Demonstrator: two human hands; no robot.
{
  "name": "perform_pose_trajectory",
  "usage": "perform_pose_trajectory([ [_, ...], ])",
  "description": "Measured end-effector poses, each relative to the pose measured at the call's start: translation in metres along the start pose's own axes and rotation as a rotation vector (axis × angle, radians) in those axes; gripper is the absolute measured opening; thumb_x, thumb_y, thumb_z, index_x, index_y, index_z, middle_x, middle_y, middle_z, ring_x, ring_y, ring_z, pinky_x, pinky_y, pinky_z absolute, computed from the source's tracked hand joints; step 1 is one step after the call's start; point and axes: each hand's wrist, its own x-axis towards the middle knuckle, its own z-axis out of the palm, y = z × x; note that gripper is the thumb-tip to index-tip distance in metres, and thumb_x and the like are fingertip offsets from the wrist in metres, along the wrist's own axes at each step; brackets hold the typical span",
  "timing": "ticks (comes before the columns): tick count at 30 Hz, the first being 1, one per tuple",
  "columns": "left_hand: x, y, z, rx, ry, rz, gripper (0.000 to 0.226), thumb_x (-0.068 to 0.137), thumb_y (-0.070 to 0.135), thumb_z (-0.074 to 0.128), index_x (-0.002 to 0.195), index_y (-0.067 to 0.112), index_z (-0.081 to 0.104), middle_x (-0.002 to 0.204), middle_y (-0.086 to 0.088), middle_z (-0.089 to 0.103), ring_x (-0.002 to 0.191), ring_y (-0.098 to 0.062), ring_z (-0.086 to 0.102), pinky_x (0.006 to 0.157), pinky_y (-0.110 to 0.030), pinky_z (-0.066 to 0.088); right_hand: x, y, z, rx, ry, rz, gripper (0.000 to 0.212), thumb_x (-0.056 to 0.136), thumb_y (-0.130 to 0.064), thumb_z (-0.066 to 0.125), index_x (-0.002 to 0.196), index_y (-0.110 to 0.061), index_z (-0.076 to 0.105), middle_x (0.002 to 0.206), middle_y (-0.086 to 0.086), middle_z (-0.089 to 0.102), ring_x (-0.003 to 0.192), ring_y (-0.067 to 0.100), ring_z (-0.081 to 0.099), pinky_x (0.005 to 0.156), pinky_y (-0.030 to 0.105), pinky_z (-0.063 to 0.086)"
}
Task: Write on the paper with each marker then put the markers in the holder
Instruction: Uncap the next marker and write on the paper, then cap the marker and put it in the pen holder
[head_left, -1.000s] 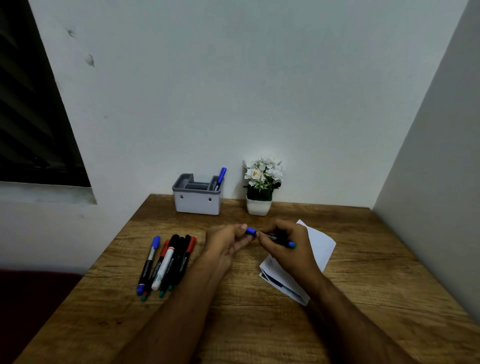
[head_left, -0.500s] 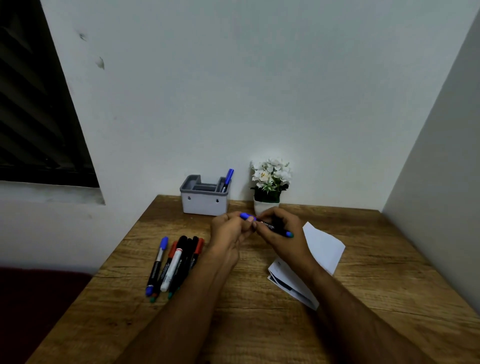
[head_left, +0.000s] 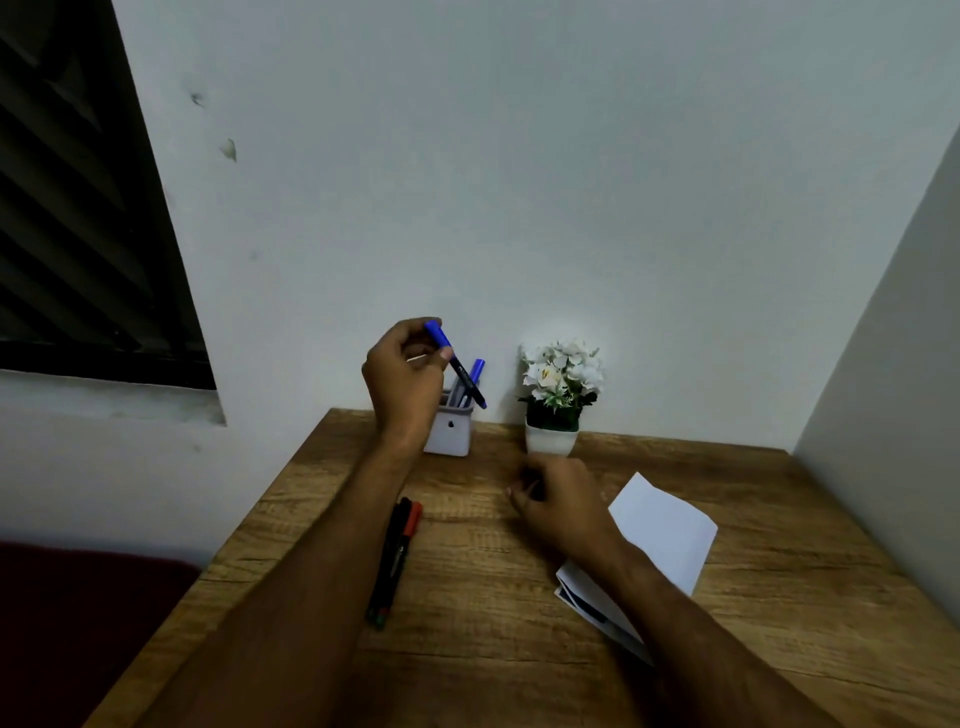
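My left hand (head_left: 402, 374) is raised above the grey holder (head_left: 450, 431) at the back of the desk and grips a blue-capped black marker (head_left: 456, 364), tilted with its lower end over the holder's right side. Another blue marker (head_left: 471, 379) stands in the holder. My right hand (head_left: 558, 501) hovers low over the desk with fingers curled and nothing in it. White folded paper (head_left: 660, 530) lies to its right, partly under my right forearm. Loose markers (head_left: 396, 556) lie on the desk, mostly hidden by my left forearm.
A small white pot with white flowers (head_left: 558, 395) stands right beside the holder. The wooden desk (head_left: 493, 623) sits in a corner, with walls behind and on the right. A dark window is at the left.
My left hand took the blue marker from between both hands and lifted it back over the holder. My right hand let go and stayed near the paper.
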Motion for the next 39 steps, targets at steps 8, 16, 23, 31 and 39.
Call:
perform_pose_trajectory([
  [8, 0.031, -0.032, 0.017, 0.266, -0.056, 0.091, 0.031, 0.08, -0.007, 0.073, 0.107, 0.007, 0.073, 0.087, -0.001, 0.071, 0.075, -0.005, 0.065, 0.08, -0.023, 0.058, 0.011, 0.006, -0.002, 0.018, -0.005, -0.009, 0.005, 0.093, -0.018, 0.069, 0.094, -0.018, 0.075, 0.079, -0.011, 0.066, 0.067, -0.004, 0.058, 0.058, 0.009, 0.039],
  [16, 0.031, -0.056, 0.027, 0.443, -0.146, -0.011, 0.035, 0.089, 0.006, 0.07, 0.124, 0.005, 0.068, 0.11, -0.007, 0.072, 0.094, -0.013, 0.067, 0.079, -0.01, 0.048, 0.019, 0.01, 0.002, 0.021, -0.013, -0.016, 0.008, 0.095, -0.017, 0.068, 0.098, -0.017, 0.075, 0.082, -0.013, 0.064, 0.07, -0.002, 0.057, 0.058, 0.005, 0.039],
  [23, 0.021, -0.065, 0.013, 0.445, -0.15, 0.011, 0.023, 0.085, 0.003, 0.073, 0.108, 0.006, 0.074, 0.092, -0.003, 0.074, 0.086, -0.014, 0.069, 0.086, -0.031, 0.059, 0.014, 0.009, 0.011, 0.042, -0.031, -0.031, 0.017, 0.093, -0.016, 0.068, 0.081, -0.028, 0.065, 0.075, -0.017, 0.063, 0.068, -0.001, 0.06, 0.06, 0.01, 0.039],
  [31, 0.0, -0.067, -0.018, 0.87, -0.543, -0.172, 0.02, 0.072, 0.017, 0.087, 0.088, 0.016, 0.076, 0.104, -0.003, 0.073, 0.099, -0.017, 0.065, 0.09, -0.031, 0.053, -0.001, -0.002, 0.017, 0.101, -0.034, -0.013, 0.014, 0.093, -0.017, 0.07, 0.105, -0.019, 0.078, 0.094, -0.01, 0.075, 0.079, -0.002, 0.064, 0.071, 0.009, 0.048],
  [39, -0.033, -0.056, -0.027, 1.219, -0.719, -0.204, 0.054, 0.068, 0.025, 0.091, 0.114, 0.011, 0.066, 0.12, -0.009, 0.063, 0.109, -0.022, 0.062, 0.089, -0.031, 0.054, -0.023, -0.011, 0.016, 0.088, -0.077, 0.013, 0.019, 0.096, -0.02, 0.068, 0.113, -0.02, 0.077, 0.107, -0.008, 0.077, 0.093, 0.001, 0.068, 0.077, 0.007, 0.048],
])
